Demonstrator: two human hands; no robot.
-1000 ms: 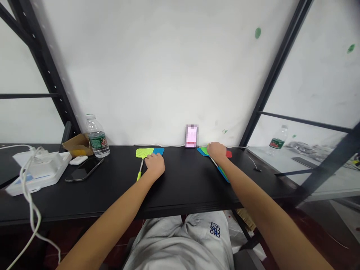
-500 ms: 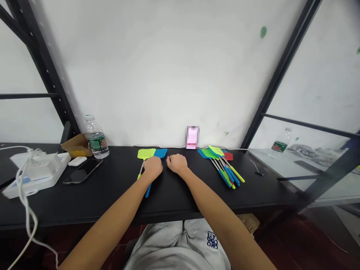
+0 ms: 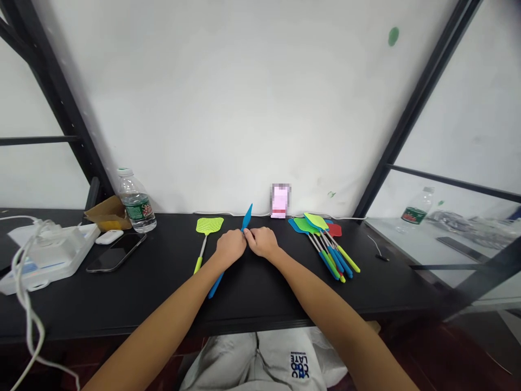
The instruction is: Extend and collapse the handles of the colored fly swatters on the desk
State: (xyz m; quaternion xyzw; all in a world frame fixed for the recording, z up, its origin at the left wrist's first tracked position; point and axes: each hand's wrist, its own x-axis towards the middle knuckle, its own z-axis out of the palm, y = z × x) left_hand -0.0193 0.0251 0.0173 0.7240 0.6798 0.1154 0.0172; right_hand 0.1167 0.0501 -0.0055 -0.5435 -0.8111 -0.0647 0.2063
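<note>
My left hand [image 3: 231,247] is closed around the shaft of a blue fly swatter [image 3: 247,216]. Its head is seen edge-on above my fingers, and its blue handle [image 3: 215,285] sticks out below my wrist. Curled beside it, my right hand [image 3: 262,242] meets the swatter with thumb and fingers just under the head; the exact grip is partly hidden. Left of my hands a yellow-green fly swatter [image 3: 209,225] lies flat on the black table [image 3: 260,298]. To the right, a pile of several fly swatters [image 3: 321,239] in blue, green, yellow-green and red lies fanned out.
At the left are a water bottle [image 3: 138,203], a cardboard box [image 3: 108,213], a white earphone case [image 3: 109,237], a dark phone [image 3: 116,253] and a white power strip [image 3: 77,255] with cables. A lit, blurred screen [image 3: 280,201] leans on the wall. A short cable [image 3: 380,255] lies far right.
My left hand has moved right with the blue swatter, lifting its head off the table and turning it edge-on. My right hand has come against the swatter. The view has shifted slightly.
</note>
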